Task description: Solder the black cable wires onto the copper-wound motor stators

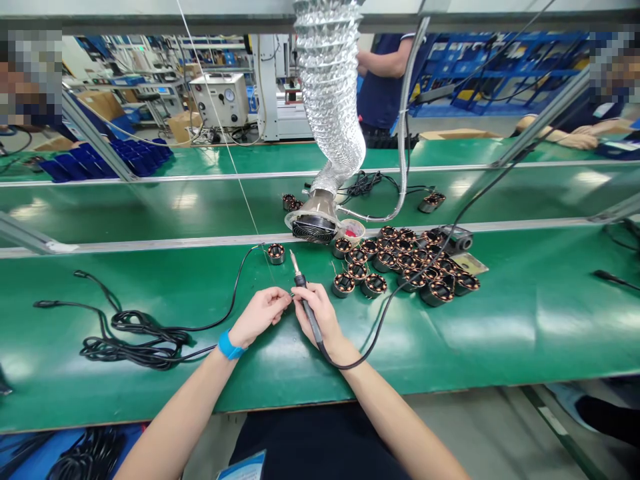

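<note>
My left hand (263, 313), with a blue band at the wrist, is closed in a pinch on a small wire end that meets my right fingertips. A black cable (197, 355) runs from a coil toward this hand and passes out of sight beneath it. In my right hand (320, 313) is a soldering iron (309, 308), its metal tip pointing up and away from me. Just beyond the hands stands a motor stator (275, 253) with copper windings, a second black cable leading to it. Many similar stators (385, 260) are grouped to the right.
A fume extractor hood (314, 217) hangs from a silver duct (327, 80) beyond my hands. Coiled cables (137, 340) lie at left. A small round tub (351, 231) and a metal stand (456, 239) are behind the stators. The iron's cord loops right. Co-workers are across the bench.
</note>
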Demonstrator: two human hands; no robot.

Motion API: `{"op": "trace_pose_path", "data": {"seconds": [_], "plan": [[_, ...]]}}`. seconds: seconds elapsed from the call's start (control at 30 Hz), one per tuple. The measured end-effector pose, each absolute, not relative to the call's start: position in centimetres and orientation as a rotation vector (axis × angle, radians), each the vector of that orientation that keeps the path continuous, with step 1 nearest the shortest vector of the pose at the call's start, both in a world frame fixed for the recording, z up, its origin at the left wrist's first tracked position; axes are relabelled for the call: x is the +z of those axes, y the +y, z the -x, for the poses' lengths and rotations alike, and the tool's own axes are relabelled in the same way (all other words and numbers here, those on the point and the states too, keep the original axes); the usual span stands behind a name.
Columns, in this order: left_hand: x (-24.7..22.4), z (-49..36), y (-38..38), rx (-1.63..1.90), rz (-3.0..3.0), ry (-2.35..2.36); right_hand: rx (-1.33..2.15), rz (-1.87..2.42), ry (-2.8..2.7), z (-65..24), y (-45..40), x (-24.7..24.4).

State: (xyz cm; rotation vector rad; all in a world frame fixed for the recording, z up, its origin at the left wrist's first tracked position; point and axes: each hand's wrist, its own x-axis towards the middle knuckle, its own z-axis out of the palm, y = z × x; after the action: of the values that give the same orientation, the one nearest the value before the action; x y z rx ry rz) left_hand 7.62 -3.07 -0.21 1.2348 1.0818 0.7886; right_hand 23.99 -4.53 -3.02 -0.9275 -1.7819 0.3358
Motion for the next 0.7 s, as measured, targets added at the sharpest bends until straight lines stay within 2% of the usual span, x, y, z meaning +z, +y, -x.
{"op": "trace_pose_path", "data": {"seconds": [0.7], "plan": [[-0.5,-7.7,-2.8,0.804,-1.222,1.183,0.516,1.008,-1.834,-25.0,-4.8,-2.4]]}}
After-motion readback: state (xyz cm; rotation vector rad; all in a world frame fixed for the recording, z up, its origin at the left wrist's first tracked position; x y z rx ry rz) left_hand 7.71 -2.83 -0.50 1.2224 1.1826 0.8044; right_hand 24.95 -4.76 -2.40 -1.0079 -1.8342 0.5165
